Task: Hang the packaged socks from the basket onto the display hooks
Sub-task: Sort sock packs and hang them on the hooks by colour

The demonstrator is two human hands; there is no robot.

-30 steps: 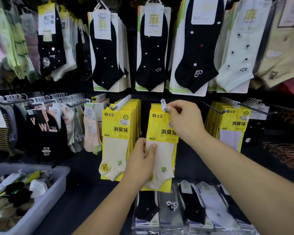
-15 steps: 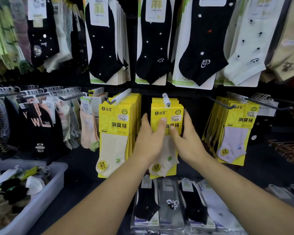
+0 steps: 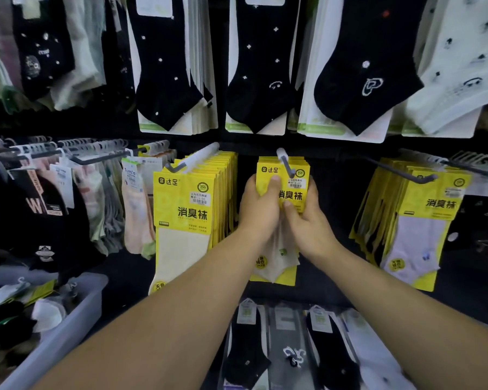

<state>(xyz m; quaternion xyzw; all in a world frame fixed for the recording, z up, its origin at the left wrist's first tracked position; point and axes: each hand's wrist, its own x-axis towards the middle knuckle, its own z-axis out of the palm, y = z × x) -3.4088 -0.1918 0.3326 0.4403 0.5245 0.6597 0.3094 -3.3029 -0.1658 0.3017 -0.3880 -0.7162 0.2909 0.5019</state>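
At the centre hook (image 3: 287,166) of the yellow row, a stack of packaged socks (image 3: 293,194) is gripped from both sides. Left hand (image 3: 261,209): fingers are curled round the stack's left edge, with the thumb pressed on the front header. Right hand (image 3: 307,223): fingers are wrapped round the right edge, with the thumb laid on the printed front, just below the left thumb. Both hands are touching at the pack's middle. The stack is hung on the hook, whose grey upturned tip is seen in front of the header. A cream sock with a small green mark is visible below the wrists.

Just left, a fuller yellow stack (image 3: 186,209) is hung on its own hook. Well right, a third stack (image 3: 423,220) with pale socks is noted. Black patterned socks (image 3: 166,80) on white cards are hung in the row above. Lower left, the basket (image 3: 76,308) is seen holding mixed packs. Flat packs (image 3: 288,347) of black and grey socks are laid beneath the arms.
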